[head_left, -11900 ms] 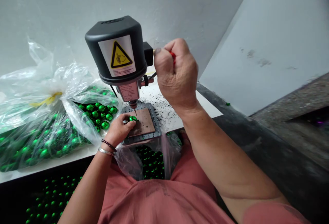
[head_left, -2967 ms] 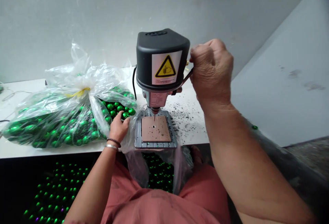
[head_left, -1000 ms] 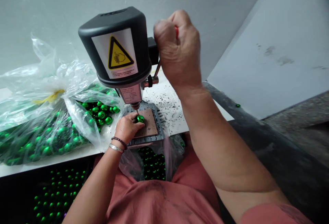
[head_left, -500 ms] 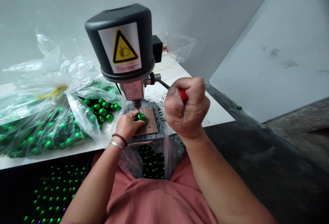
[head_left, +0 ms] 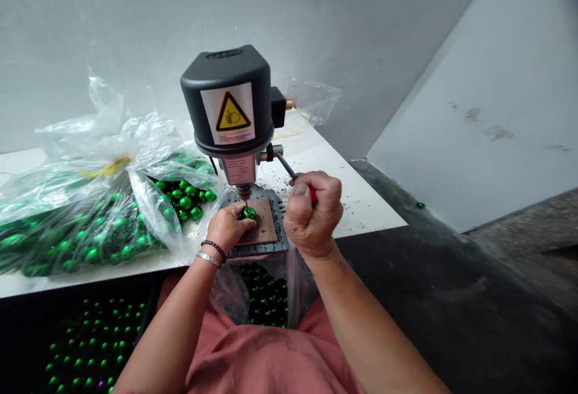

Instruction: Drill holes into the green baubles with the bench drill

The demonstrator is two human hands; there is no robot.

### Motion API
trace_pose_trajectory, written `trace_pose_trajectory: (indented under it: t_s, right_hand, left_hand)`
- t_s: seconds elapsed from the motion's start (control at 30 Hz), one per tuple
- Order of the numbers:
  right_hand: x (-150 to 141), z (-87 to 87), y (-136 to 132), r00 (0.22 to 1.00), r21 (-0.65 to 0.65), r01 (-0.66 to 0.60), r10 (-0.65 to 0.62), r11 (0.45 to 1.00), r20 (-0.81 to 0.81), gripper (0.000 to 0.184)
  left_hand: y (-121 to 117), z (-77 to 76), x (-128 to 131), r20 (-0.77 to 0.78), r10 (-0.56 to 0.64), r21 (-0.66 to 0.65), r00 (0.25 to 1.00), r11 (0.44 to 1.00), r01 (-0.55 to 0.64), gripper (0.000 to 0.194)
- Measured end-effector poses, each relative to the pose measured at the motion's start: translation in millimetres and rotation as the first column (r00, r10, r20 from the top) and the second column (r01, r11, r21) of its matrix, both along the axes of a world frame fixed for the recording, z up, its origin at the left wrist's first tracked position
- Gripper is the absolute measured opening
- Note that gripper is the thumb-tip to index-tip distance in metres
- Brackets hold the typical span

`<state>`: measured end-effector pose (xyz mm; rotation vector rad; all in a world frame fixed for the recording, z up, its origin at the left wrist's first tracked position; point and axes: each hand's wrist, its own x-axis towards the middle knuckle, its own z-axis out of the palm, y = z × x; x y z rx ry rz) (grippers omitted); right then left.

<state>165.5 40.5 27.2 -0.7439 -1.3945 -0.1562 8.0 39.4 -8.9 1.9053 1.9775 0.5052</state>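
My left hand (head_left: 228, 228) pins a shiny green bead (head_left: 248, 213) against a brown pad (head_left: 262, 237) on the grey base of a small bench drill press (head_left: 228, 108). The thin drill bit (head_left: 246, 198) comes down right at the top of the bead. My right hand (head_left: 313, 216) is closed in a fist around the red grip of the press's black feed lever (head_left: 286, 167). That fist stands just to the right of the pad. The fingers of my left hand hide part of the bead.
A large clear plastic bag of green beads (head_left: 90, 231) lies on the white table (head_left: 356, 213) left of the press, with dark drill debris scattered on the tabletop. Below are a clear bag (head_left: 266, 297) and a dark bin of beads (head_left: 90, 346). One loose bead (head_left: 420, 205) sits on the dark ledge.
My right fist has moved down and left, bringing the lever lower. The press head and bit sit closer to the bead. My left hand stays on the bead.
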Motion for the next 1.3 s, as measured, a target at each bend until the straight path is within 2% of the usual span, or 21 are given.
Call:
trace_pose_trajectory:
  t_s: [0.1,0.27,0.33,0.4,0.5,0.57,0.63,0.7,0.77,0.8,0.87,0.9,0.93,0.97,1.03,1.07,1.1,1.13,1.17,1.2,1.3]
  right_hand:
    - [-0.8,-2.4,-0.6,1.000,-0.009,-0.017,0.016,1.000,-0.013,0.009]
    - [-2.3,-19.9,-2.5,0.999,-0.047,-0.049,0.049,0.998,-0.016,0.011]
    - [-2.7,-19.6,-1.7,0.998,-0.040,-0.054,0.053,0.998,-0.024,0.011]
    - [-2.7,-6.4,1.3,0.999,-0.026,-0.036,0.035,0.999,-0.039,0.009]
    - [-2.5,33.5,10.0,0.998,-0.035,0.030,-0.032,0.999,-0.048,0.010]
    - [-2.3,61.5,16.8,0.998,-0.106,0.040,-0.045,0.994,-0.042,0.017]
    - [-2.1,80.7,22.0,0.998,-0.172,0.056,-0.061,0.984,-0.024,0.022]
    - [-1.9,88.6,24.8,0.998,-0.206,0.062,-0.066,0.977,-0.013,0.023]
    - [-2.0,88.2,25.4,0.998,-0.201,0.054,-0.059,0.978,-0.016,0.024]
    - [-2.1,86.5,25.4,0.998,-0.186,0.049,-0.054,0.981,-0.022,0.026]
    - [-2.4,83.4,25.0,0.999,-0.154,0.036,-0.041,0.987,-0.025,0.029]
    - [-2.4,82.5,24.8,0.999,-0.146,0.030,-0.034,0.989,-0.023,0.030]
    - [-2.3,82.1,24.6,0.999,-0.149,0.023,-0.027,0.989,-0.019,0.030]
    - [-2.2,82.3,24.4,1.000,-0.159,0.018,-0.021,0.987,-0.017,0.030]
    - [-1.7,83.4,23.9,1.000,-0.192,0.004,-0.008,0.981,-0.018,0.028]
    - [-1.5,84.0,23.6,1.000,-0.203,-0.003,-0.001,0.979,-0.022,0.027]
    - [-1.3,84.4,23.4,1.000,-0.210,-0.009,0.004,0.978,-0.025,0.026]
    - [-1.2,84.5,23.2,1.000,-0.214,-0.014,0.009,0.977,-0.028,0.026]
    - [-1.1,84.4,23.1,1.000,-0.215,-0.017,0.011,0.976,-0.029,0.025]
    - [-1.0,84.1,23.2,1.000,-0.215,-0.018,0.012,0.976,-0.028,0.025]
    - [-0.4,82.9,23.7,1.000,-0.204,-0.004,0.002,0.979,-0.007,0.025]
  left_hand:
    - [-0.3,0.4,0.2,-0.004,0.001,0.000,1.000,1.000,-0.001,0.036]
    - [-1.1,1.4,0.7,-0.009,0.002,0.002,1.000,1.000,-0.002,0.031]
    - [-0.5,0.7,1.2,-0.012,0.012,0.002,1.000,1.000,-0.012,0.031]
    - [0.5,-0.5,1.6,-0.011,0.016,0.010,1.000,1.000,-0.016,0.031]
    - [-1.5,-1.4,1.3,0.017,0.040,0.021,0.999,0.999,-0.040,0.032]
    - [-8.6,0.8,-0.8,0.061,0.063,0.018,0.996,0.998,-0.065,0.034]
    - [-20.9,5.6,-5.0,0.123,0.026,-0.025,0.992,0.999,-0.023,0.033]
    - [-35.8,11.4,-10.6,0.227,-0.093,-0.114,0.969,0.986,0.121,0.031]
    - [-48.9,15.6,-16.0,0.348,-0.193,-0.195,0.917,0.942,0.272,0.037]
    - [-53.6,16.4,-18.1,0.397,-0.201,-0.218,0.895,0.927,0.305,0.042]
    - [-58.2,15.4,-20.1,0.477,-0.117,-0.236,0.871,0.938,0.255,0.049]
    - [-58.3,14.1,-20.0,0.534,-0.033,-0.227,0.845,0.957,0.181,0.048]
    - [-57.3,12.5,-19.3,0.616,0.070,-0.220,0.785,0.972,0.086,0.046]
    - [-55.6,11.2,-18.2,0.712,0.173,-0.230,0.680,0.973,-0.007,0.045]
    - [-51.8,9.9,-15.6,0.864,0.335,-0.315,0.375,0.942,-0.116,0.047]
    - [-50.4,9.9,-14.3,0.895,0.385,-0.366,0.224,0.923,-0.121,0.046]
    - [-49.5,10.3,-13.3,0.903,0.415,-0.405,0.108,0.908,-0.105,0.042]
    - [-49.3,10.7,-12.5,0.904,0.425,-0.421,0.035,0.903,-0.089,0.035]
    - [-49.6,11.1,-12.0,0.908,0.419,-0.417,0.002,0.905,-0.087,0.027]
    - [-50.4,11.4,-11.7,0.916,0.402,-0.400,0.003,0.912,-0.093,0.023]
    - [-53.5,11.0,-11.7,0.929,0.343,-0.329,0.139,0.938,-0.112,0.039]
